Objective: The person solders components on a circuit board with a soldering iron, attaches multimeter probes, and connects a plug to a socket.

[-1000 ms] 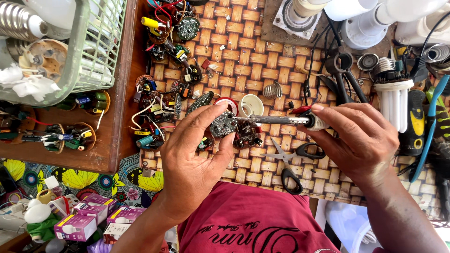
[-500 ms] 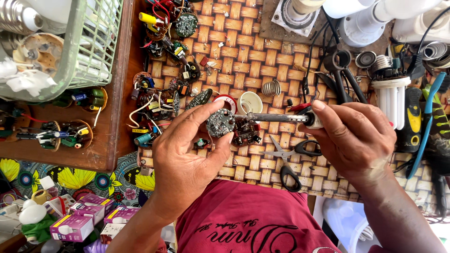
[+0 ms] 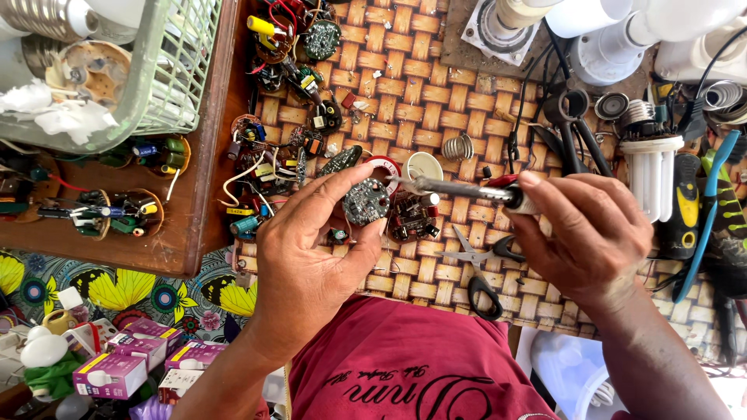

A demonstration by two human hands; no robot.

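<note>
L hand (image 3: 311, 257) grips 1 round circuit board (image 3: 366, 202); R hand (image 3: 583, 233) grips 1 soldering iron (image 3: 459, 189).

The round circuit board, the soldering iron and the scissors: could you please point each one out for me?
round circuit board (image 3: 366, 201), head view, middle of its face.
soldering iron (image 3: 455, 188), head view, bare metal shaft.
scissors (image 3: 484, 289), head view, black handle loop.

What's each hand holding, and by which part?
The left hand pinches a small round circuit board by its edge; the right hand grips a soldering iron by its handle end.
</note>
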